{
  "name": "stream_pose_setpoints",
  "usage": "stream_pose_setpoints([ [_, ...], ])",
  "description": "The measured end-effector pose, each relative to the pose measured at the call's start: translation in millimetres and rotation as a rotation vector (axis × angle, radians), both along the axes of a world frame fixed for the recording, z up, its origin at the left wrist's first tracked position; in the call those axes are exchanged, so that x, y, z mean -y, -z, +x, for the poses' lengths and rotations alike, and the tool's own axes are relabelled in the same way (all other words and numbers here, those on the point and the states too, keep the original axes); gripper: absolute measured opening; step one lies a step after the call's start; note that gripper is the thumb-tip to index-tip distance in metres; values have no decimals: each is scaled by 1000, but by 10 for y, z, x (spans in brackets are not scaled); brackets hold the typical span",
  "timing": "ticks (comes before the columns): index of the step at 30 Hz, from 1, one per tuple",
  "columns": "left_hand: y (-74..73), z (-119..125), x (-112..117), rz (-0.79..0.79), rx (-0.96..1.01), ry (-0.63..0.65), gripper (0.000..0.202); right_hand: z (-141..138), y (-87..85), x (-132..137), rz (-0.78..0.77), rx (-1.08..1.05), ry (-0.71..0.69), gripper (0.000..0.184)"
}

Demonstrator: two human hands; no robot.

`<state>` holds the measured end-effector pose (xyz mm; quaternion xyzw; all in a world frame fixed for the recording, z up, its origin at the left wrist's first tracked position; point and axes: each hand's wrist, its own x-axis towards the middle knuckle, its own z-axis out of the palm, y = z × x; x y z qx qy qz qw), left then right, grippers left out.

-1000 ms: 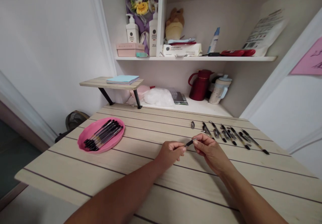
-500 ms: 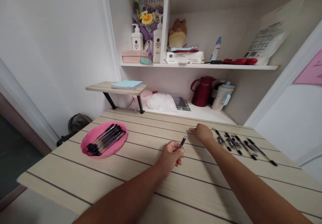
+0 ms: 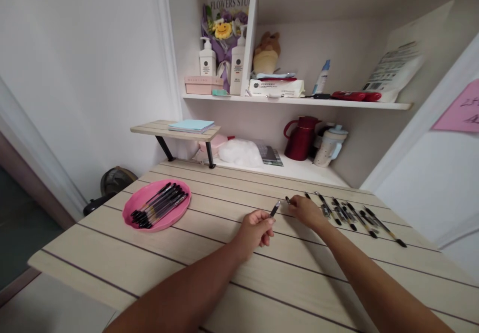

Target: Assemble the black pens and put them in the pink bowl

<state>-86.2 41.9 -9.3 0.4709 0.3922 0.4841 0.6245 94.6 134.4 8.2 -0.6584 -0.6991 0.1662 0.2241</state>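
Note:
My left hand (image 3: 256, 229) is closed around a pen (image 3: 275, 209), its tip pointing up and to the right; the fingers hide most of the barrel. Just right of that tip, my right hand (image 3: 305, 210) pinches a small dark pen cap (image 3: 287, 200), with a narrow gap between cap and tip. Beyond my right hand, several loose pens (image 3: 359, 219) lie with small caps among them on the wooden table. A pink plate (image 3: 128, 207) at the left holds a bundle of black pens (image 3: 160, 206).
A small raised stand (image 3: 151, 127) with blue paper pads (image 3: 191, 125) is at the back left. Behind the table are a white plastic bag (image 3: 240, 152), a red jug (image 3: 300, 139) and a pale tumbler (image 3: 330, 146). A shelf (image 3: 318, 101) runs above them.
My right hand has moved slightly down and right, bringing the cap into sight near the pen tip. My left hand keeps its hold on the pen. The view has shifted a little.

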Motion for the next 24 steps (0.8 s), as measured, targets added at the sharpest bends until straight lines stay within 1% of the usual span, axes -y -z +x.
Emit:
stream_pose_setpoints([
  [1, -10, 3, 13, 2, -7, 15, 30, 19, -17, 85, 4, -68, -14, 17],
  [2, -20, 7, 28, 5, -16, 29, 31, 34, -34, 175, 16, -192, -24, 21],
  [3, -29, 11, 43, 7, -28, 44, 32, 41, -52, 267, 36, -374, -30, 24],
  [6, -45, 28, 81, 4, -70, 93, 34, 16, -110, 532, 98, -1078, -54, 27],
  [7, -45, 34, 89, 2, -82, 109, 34, -8, -129, 605, 109, -1257, -62, 28],
  [8, -42, 39, 94, 1, -92, 122, 34, -35, -147, 665, 110, -1359, -70, 28],
  [9, -36, 44, 96, 0, -101, 132, 34, -64, -164, 712, 111, -1416, -73, 27],
  [11, -22, 49, 95, 3, -115, 144, 33, -116, -191, 771, 118, -1449, -67, 28],
  [15, -5, 51, 88, 2, -122, 146, 32, -163, -204, 795, 136, -1393, -72, 29],
  [20, -10, 52, 87, 3, -128, 148, 31, -163, -147, 791, 149, -1280, -104, 30],
  [24, -27, 60, 97, 7, -135, 129, 29, -187, -98, 810, 122, -1189, -131, 33],
])
